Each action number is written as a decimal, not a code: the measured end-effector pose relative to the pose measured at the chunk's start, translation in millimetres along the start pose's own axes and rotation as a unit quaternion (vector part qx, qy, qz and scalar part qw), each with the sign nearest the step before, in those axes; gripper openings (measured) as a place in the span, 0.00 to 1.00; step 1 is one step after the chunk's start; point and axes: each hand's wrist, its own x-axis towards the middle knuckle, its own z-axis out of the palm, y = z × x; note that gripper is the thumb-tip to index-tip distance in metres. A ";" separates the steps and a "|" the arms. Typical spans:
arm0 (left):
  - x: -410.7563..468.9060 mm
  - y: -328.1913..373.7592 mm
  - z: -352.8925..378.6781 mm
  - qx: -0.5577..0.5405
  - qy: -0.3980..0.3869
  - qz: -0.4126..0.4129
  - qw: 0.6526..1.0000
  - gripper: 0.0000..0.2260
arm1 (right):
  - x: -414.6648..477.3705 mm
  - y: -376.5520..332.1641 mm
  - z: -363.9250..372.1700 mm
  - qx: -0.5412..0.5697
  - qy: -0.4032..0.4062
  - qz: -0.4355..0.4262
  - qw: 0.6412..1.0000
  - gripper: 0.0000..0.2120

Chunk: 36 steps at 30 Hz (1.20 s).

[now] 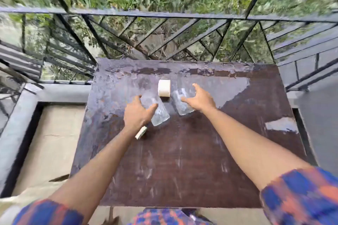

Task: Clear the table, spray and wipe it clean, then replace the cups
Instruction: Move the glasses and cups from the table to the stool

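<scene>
- Left hand (139,113): centre-left of the frame, fingers spread, curled around the near side of the left glass cup (156,110); thumb and fingers touch the glass but are not clamped tight on it.
- Right hand (200,99): just right of centre, open with fingers splayed, reaching onto the right glass cup (181,101); whether it presses the glass or only hovers against it, I cannot tell.
- Left glass cup: clear, appears tilted toward the lower right under the left hand, on the table.
- Right glass cup: clear, on the table just beside the roll, partly covered by the right hand.
- Roll of white tape or paper (164,87): stands on edge between the two cups, toward the upper centre of the table.
- Small white object (140,133): lies just below the left wrist, too blurred to identify.
- Table (182,160): dark brown, worn top with pale smears and glossy patches; fills the middle of the frame.
- Black metal railing (164,15): across the upper frame, greenery visible behind it.
- Sleeves (301,195): blue and orange pattern, lower corners of the frame.
</scene>
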 end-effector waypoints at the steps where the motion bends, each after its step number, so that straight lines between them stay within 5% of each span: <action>1: 6.9 3.3 3.5 0.005 -0.031 -0.008 0.999 0.38 | 4.1 -4.7 3.9 -0.001 -0.011 0.008 1.000 0.50; 6: 25.0 13.1 18.3 -0.018 -0.130 -0.066 0.989 0.43 | 9.9 -15.1 23.8 0.000 -0.032 0.040 0.999 0.57; 13: 32.6 11.3 31.5 -0.068 -0.131 -0.112 0.983 0.43 | -5.0 4.7 31.0 0.034 0.015 0.072 0.997 0.56; 24: -24.0 -0.4 4.1 -0.255 -0.110 0.008 0.961 0.46 | -94.4 71.2 5.2 0.241 0.112 0.006 0.964 0.61; 29: -69.5 -46.5 -38.8 -0.275 -0.092 0.048 0.956 0.43 | -129.2 51.8 16.3 0.266 0.072 -0.070 0.959 0.51; 36: -170.9 -155.7 -76.4 -0.331 0.067 -0.022 0.941 0.36 | -172.7 -11.5 75.8 0.209 -0.109 -0.213 0.948 0.42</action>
